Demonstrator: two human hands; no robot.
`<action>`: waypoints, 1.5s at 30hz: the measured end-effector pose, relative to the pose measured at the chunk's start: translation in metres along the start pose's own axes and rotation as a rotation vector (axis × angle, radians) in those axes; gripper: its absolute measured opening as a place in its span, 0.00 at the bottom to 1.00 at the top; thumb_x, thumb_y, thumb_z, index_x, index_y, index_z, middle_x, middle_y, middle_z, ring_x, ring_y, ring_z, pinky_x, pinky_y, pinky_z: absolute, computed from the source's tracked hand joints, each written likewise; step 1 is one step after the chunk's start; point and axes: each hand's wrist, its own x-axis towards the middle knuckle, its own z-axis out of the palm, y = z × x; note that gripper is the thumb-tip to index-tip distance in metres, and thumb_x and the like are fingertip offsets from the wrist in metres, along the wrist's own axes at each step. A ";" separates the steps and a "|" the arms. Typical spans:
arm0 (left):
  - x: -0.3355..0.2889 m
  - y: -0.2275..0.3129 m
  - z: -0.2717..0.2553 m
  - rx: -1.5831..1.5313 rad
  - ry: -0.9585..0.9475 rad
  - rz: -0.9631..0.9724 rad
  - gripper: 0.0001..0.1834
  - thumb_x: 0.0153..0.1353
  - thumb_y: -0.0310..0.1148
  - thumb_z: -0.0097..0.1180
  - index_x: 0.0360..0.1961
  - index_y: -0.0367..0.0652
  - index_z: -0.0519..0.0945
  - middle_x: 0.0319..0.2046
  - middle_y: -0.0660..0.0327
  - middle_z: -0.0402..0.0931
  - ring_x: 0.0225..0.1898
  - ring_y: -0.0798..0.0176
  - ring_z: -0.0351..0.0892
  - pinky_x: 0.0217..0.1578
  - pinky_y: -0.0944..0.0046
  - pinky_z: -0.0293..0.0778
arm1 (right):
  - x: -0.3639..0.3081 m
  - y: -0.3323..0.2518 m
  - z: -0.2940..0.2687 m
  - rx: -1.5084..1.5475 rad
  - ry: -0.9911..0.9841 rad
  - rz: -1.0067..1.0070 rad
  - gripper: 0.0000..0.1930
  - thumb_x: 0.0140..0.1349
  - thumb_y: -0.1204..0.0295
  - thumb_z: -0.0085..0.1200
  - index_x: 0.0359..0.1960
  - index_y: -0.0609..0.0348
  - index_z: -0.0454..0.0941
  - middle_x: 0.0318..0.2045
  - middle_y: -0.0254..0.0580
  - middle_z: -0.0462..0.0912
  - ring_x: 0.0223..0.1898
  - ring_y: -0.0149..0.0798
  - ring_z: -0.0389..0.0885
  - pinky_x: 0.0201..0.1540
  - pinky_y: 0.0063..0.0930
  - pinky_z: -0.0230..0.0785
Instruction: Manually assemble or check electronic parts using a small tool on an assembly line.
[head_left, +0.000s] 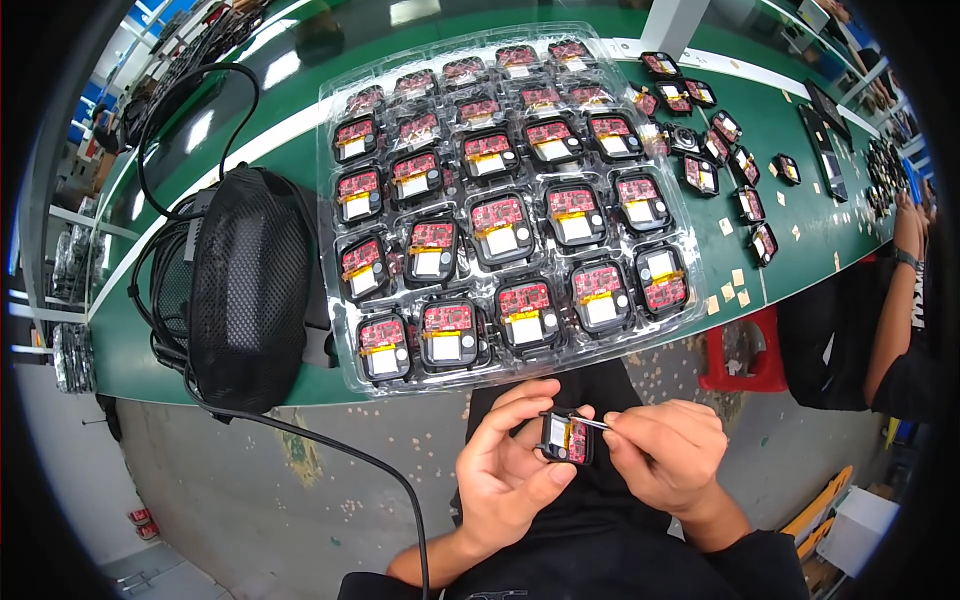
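My left hand (510, 470) grips a small black watch-shaped casing (550, 452) by its edges, above my lap. Inside the casing show a red circuit board, a whitish square and a strip of yellow tape. My right hand (665, 450) pinches a thin metal tool, which looks like tweezers (590, 422), its tip at the casing's upper part. Whether the tip grips anything is too small to tell. Just beyond my hands lies a clear plastic tray (460, 382) holding rows of similar open casings, most with a red board and white square facing up.
A black mesh bag (250, 290) with cables stands left of the tray on the green table (130, 330). More loose casings (700, 172) and small paper squares lie at right. A red stool (770, 350) is below the table, beside another person's arm (895, 310).
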 end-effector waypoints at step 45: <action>0.005 0.000 0.001 0.367 -0.130 0.310 0.31 0.54 0.13 0.69 0.60 0.28 0.74 0.62 0.41 0.69 0.62 0.43 0.77 0.58 0.51 0.82 | 0.009 0.011 -0.029 0.054 -0.167 0.000 0.09 0.55 0.77 0.67 0.37 0.63 0.84 0.29 0.42 0.85 0.25 0.38 0.83 0.26 0.28 0.73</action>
